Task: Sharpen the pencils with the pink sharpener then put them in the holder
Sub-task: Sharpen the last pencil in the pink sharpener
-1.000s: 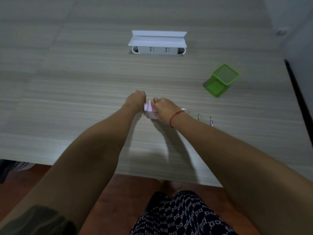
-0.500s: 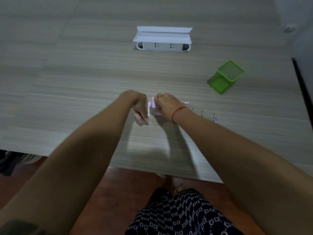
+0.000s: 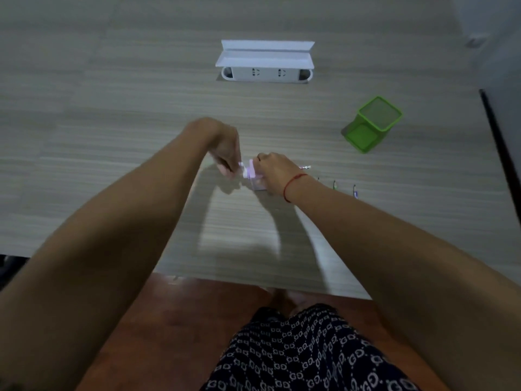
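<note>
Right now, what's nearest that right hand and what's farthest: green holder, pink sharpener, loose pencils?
1. pink sharpener, gripped by the right hand.
2. loose pencils, on the table just right of the wrist.
3. green holder, right and farther back.

We recorded a pale, wood-grain table [image 3: 112,142]. Toward its far side sat a white socket box [image 3: 266,74] with its lid raised. At the right we noted a green square holder [image 3: 372,124], well apart from the box. Near the front middle, the pink sharpener [image 3: 251,172] rested on the top. To its right, we saw the ends of 3 pencils [image 3: 354,191] in a row.
</note>
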Demonstrator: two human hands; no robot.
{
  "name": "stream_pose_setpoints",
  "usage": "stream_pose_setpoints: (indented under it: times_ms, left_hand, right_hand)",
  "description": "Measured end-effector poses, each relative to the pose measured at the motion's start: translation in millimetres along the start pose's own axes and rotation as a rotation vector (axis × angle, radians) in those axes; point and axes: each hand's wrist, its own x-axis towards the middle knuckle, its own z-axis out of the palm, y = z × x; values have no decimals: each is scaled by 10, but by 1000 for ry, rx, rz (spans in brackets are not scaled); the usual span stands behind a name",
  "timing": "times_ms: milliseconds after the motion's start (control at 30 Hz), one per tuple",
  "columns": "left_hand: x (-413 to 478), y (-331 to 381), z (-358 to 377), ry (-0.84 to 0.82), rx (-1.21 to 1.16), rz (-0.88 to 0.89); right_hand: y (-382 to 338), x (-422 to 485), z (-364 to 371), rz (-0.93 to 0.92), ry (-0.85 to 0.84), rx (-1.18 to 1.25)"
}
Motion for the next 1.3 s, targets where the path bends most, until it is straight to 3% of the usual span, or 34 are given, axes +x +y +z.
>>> stream_pose_setpoints:
  times_ms: [67, 167, 200, 367, 467, 600, 733, 867, 933, 967, 1067, 1100, 1200, 1300]
  left_hand:
    - [37, -57, 133, -165, -143, -38]
    - [251, -155, 482, -243, -30, -67]
    - [352, -189, 590, -171, -14, -58]
    - [518, -165, 631, 499, 119, 31]
    - [466, -113, 576, 555, 191, 85]
    - [383, -228, 322, 420, 125, 116]
    - [143, -155, -17, 126, -65, 86]
    - [138, -211, 309, -232, -244, -30]
    - [290, -252, 597, -277, -169, -61]
    - [396, -270, 689, -197, -145, -64]
    - [580, -276, 663, 337, -46, -17]
    - [580, -270, 621, 447, 2, 9]
    - [534, -233, 491, 555, 101, 98]
    - [409, -179, 228, 540, 163, 185]
  right_hand:
    - [-20, -2, 4, -2, 31, 21]
    - [-28, 11, 10, 13, 62, 32]
    - [-25, 15, 9, 3, 53, 28]
    - [-13, 36, 19, -24, 30, 7]
    - [-9, 65, 47, -6, 35, 26]
    - [-24, 77, 63, -25, 22, 0]
    - [-9, 77, 37, -8, 18, 0]
    - [-31, 67, 15, -32, 47, 7]
    - [-43, 76, 12, -32, 39, 0]
    - [-47, 76, 1, -44, 21, -8]
    - [-26, 65, -27, -53, 13, -14]
    - [-20, 64, -22, -53, 14, -13]
    - [-9, 82, -13, -38, 4, 10]
    - [-7, 129, 6, -10, 17, 46]
